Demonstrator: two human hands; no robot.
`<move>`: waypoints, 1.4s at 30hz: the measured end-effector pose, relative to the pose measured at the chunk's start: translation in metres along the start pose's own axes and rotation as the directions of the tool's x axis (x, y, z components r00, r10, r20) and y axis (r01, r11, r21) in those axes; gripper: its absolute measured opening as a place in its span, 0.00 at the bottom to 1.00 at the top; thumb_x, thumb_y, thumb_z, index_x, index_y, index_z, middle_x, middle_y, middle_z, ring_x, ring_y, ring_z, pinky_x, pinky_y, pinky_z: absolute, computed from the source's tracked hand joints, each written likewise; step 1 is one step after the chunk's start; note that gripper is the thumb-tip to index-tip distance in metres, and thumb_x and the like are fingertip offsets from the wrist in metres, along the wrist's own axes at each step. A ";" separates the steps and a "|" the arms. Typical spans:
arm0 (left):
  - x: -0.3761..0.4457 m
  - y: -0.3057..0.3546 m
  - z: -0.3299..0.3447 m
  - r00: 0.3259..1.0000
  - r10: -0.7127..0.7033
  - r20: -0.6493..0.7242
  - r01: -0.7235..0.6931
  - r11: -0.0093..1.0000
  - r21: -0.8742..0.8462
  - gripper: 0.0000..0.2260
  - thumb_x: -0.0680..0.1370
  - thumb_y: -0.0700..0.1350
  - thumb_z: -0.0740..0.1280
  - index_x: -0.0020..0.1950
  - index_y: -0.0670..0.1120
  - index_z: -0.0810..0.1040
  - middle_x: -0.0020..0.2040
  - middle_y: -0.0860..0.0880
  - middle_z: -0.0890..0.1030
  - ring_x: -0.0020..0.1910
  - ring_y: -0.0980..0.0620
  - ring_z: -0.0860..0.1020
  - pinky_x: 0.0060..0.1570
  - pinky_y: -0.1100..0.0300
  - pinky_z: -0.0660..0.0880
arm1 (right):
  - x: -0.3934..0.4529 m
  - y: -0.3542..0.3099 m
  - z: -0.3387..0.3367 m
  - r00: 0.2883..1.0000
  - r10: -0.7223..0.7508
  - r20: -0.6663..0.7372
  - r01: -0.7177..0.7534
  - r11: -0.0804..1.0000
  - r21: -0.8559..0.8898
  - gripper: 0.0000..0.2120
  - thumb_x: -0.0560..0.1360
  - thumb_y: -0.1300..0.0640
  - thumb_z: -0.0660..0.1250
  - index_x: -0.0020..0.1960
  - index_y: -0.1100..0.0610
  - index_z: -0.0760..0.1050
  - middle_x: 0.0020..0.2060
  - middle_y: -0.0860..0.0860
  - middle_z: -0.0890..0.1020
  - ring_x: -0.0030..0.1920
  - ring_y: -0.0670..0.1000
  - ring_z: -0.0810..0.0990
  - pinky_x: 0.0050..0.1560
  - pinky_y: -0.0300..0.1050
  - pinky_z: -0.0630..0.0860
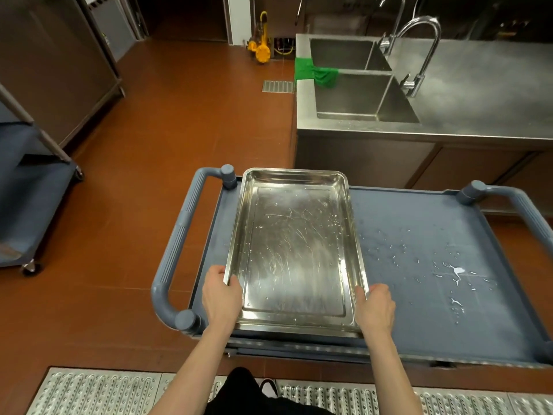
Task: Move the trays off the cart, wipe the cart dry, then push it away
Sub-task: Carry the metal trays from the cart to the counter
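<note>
A shiny steel tray (294,250) with water drops inside lies over the left half of the blue-grey cart's top (419,265). A second rim shows under its near edge, so it may rest on another tray. My left hand (221,295) grips the tray's left rim near the front corner. On the opposite rim, my right hand (375,307) holds the same way. Puddles and droplets of water (454,274) are spread over the bare right half of the cart top. A green cloth (314,74) hangs over the divider of the steel sink.
The steel counter with a double sink (359,94) and taps stands just behind the cart. Another blue cart (33,187) is at the far left. Metal floor grating (98,390) runs under my feet. Open red floor lies left of the cart's handle (176,244).
</note>
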State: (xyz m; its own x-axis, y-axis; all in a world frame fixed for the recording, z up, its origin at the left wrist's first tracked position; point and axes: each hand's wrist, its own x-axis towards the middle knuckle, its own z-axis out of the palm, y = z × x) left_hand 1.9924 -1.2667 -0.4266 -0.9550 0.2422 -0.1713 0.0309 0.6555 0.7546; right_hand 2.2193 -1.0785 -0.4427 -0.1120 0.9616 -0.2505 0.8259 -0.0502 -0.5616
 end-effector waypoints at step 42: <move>-0.153 0.153 0.062 0.916 0.296 0.272 -0.232 0.941 -0.245 0.07 0.81 0.44 0.65 0.58 0.47 0.79 0.47 0.52 0.81 0.44 0.53 0.79 0.45 0.55 0.74 | -0.077 0.131 -0.192 0.834 0.305 -0.459 -0.114 0.910 0.398 0.30 0.85 0.38 0.56 0.30 0.56 0.67 0.24 0.49 0.67 0.26 0.50 0.64 0.31 0.44 0.61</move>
State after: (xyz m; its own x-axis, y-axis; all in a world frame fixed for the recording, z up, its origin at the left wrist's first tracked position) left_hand 2.1613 -1.1592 -0.3241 -0.7853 0.6100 -0.1056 0.1778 0.3856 0.9054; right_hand 2.4417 -1.1075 -0.3456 0.4121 0.9109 -0.0180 0.5448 -0.2622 -0.7965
